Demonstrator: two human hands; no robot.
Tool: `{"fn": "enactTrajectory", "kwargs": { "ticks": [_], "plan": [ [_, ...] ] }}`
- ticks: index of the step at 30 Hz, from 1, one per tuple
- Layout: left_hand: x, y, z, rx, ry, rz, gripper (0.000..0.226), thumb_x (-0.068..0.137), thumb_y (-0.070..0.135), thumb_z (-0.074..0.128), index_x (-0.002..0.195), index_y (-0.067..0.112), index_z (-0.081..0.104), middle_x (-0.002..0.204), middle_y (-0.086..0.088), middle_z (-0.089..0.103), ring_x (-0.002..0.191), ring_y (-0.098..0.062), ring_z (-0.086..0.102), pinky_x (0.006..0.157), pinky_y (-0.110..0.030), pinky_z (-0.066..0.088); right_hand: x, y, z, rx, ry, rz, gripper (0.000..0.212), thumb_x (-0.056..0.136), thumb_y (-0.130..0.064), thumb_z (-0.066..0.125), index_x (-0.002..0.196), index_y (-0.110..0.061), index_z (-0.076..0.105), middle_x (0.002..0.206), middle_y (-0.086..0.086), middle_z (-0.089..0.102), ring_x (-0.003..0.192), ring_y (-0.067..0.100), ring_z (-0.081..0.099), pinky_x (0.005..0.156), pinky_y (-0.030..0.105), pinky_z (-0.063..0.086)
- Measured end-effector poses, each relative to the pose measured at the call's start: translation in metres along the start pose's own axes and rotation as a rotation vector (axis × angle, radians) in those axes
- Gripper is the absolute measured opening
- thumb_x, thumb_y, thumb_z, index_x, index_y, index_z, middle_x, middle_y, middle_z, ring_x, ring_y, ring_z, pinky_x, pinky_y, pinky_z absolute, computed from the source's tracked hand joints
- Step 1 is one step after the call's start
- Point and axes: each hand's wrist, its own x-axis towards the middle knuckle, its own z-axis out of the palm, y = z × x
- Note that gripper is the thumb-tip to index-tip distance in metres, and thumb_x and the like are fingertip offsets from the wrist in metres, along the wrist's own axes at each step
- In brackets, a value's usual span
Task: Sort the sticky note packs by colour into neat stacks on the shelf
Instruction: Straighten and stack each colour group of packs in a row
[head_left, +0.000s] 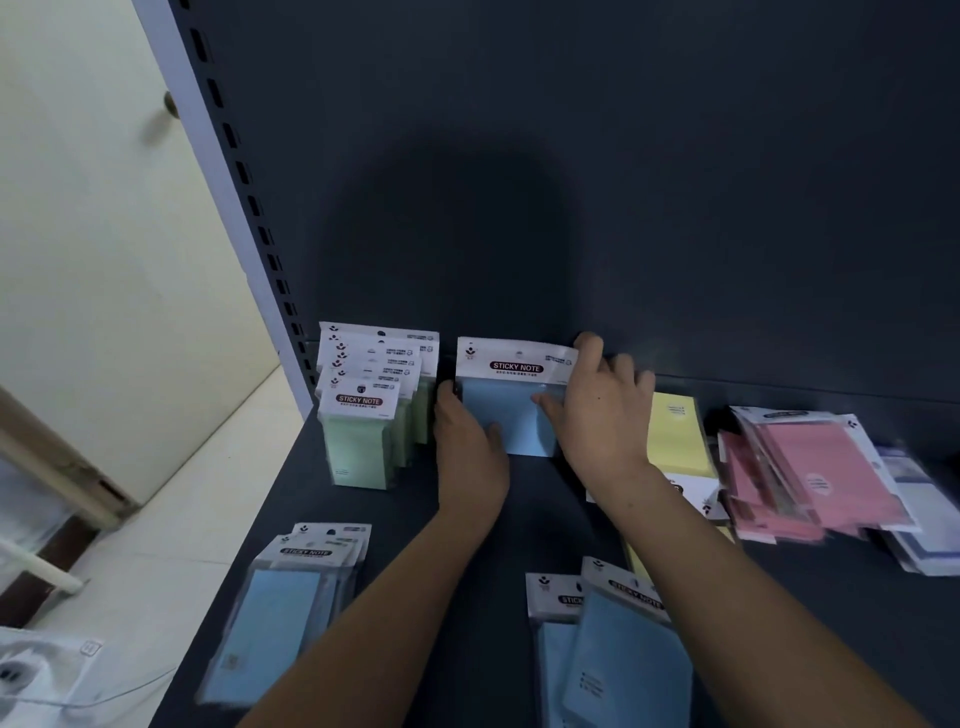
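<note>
- The left hand and right hand meet at centre frame; the left fingertips are hidden behind a pack's edge, and the right hand's outer fingers are blurred
- A yellow pack right of centre lies partly under the right wrist; the pink pile beside it is smeared, and the pale packs are cut off by the right edge
- The lower-left blue packs are blurred; the lower-centre blue packs run under the right forearm and off the bottom edge
- The left hand grips the upright blue pack, thumb on its front and fingers curled round its left edge
- The right hand pinches the same pack, thumb flat on the front, forefinger up at the top right corner of the white header; whether its other bent fingers touch cannot be told
- The upright blue pack stands on the shelf between both hands, header up, against the dark back panel, just right of the green stack and apart from it
</note>
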Motion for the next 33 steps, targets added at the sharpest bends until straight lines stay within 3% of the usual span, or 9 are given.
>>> {"fn": "enactTrajectory", "kwargs": {
  "ticks": [3, 8, 11, 16, 21, 24, 30, 33],
  "plan": [
    [-0.003, -0.003, -0.002, 0.014, -0.050, 0.001, 0.061, 0.088, -0.004, 0.050, 0.142, 0.001, 0.022, 0.136, -0.015, 0.041, 0.127, -0.025, 0.040, 0.107, -0.039, 0.035, -0.001, 0.002, -0.001, 0.073, 0.023, -0.004, 0.053, 0.084, -0.035, 0.063, 0.124, -0.012, 0.037, 0.119, 0.005, 0.055, 0.108, 0.027, 0.044, 0.084, 0.034, 0.027],
    [-0.006, -0.004, -0.009, 0.035, -0.066, -0.020, 0.064, 0.090, -0.002, 0.048, 0.145, 0.000, 0.015, 0.143, -0.016, 0.035, 0.134, -0.025, 0.034, 0.112, -0.034, 0.028, -0.003, 0.007, -0.008, 0.196, 0.022, 0.033, 0.039, 0.086, -0.024, 0.061, 0.117, -0.013, 0.040, 0.116, 0.004, 0.056, 0.108, 0.027, 0.045, 0.086, 0.034, 0.028],
    [-0.010, -0.003, -0.009, 0.009, -0.090, -0.024, 0.059, 0.091, -0.002, 0.047, 0.144, 0.001, 0.021, 0.136, -0.016, 0.042, 0.126, -0.024, 0.041, 0.108, -0.036, 0.034, -0.005, 0.009, -0.009, 0.209, 0.004, 0.022, 0.036, 0.086, -0.023, 0.060, 0.115, -0.013, 0.040, 0.112, 0.003, 0.060, 0.109, 0.027, 0.044, 0.086, 0.034, 0.027],
    [-0.007, 0.000, -0.008, -0.012, -0.093, -0.060, 0.053, 0.092, -0.001, 0.044, 0.142, 0.002, 0.026, 0.134, -0.014, 0.044, 0.123, -0.024, 0.043, 0.100, -0.025, 0.033, -0.001, 0.005, -0.005, 0.203, -0.033, 0.060, 0.037, 0.084, -0.024, 0.062, 0.110, -0.011, 0.039, 0.101, 0.007, 0.062, 0.107, 0.028, 0.044, 0.084, 0.034, 0.026],
    [0.000, -0.001, -0.006, 0.027, -0.023, -0.094, 0.038, 0.093, 0.000, 0.043, 0.131, -0.003, 0.037, 0.129, -0.020, 0.043, 0.120, -0.031, 0.045, 0.103, -0.040, 0.037, 0.001, 0.001, 0.001, 0.282, -0.030, 0.137, 0.042, 0.079, -0.027, 0.070, 0.104, -0.012, 0.040, 0.098, 0.007, 0.063, 0.105, 0.028, 0.048, 0.083, 0.034, 0.025],
    [0.003, -0.001, -0.002, 0.053, 0.014, -0.102, 0.035, 0.094, 0.002, 0.042, 0.128, -0.005, 0.037, 0.128, -0.022, 0.042, 0.121, -0.033, 0.043, 0.104, -0.040, 0.035, 0.001, -0.002, 0.004, 0.284, -0.009, 0.153, 0.044, 0.078, -0.029, 0.071, 0.104, -0.012, 0.040, 0.097, 0.007, 0.065, 0.104, 0.028, 0.049, 0.082, 0.034, 0.024],
    [-0.004, 0.004, 0.002, 0.069, 0.039, -0.124, 0.050, 0.094, 0.004, 0.045, 0.138, -0.007, 0.025, 0.137, -0.023, 0.036, 0.130, -0.033, 0.034, 0.110, -0.038, 0.027, -0.001, -0.003, 0.004, 0.235, 0.006, 0.152, 0.048, 0.076, -0.032, 0.072, 0.106, -0.012, 0.040, 0.100, 0.007, 0.063, 0.105, 0.030, 0.048, 0.082, 0.035, 0.026],
    [-0.011, 0.003, -0.002, 0.053, 0.014, -0.111, 0.056, 0.090, 0.002, 0.050, 0.138, -0.008, 0.022, 0.138, -0.025, 0.035, 0.130, -0.034, 0.035, 0.109, -0.042, 0.031, -0.002, 0.001, 0.000, 0.282, 0.042, 0.151, 0.045, 0.078, -0.026, 0.072, 0.107, -0.011, 0.041, 0.101, 0.008, 0.062, 0.103, 0.030, 0.047, 0.084, 0.036, 0.028]
  ]
}}
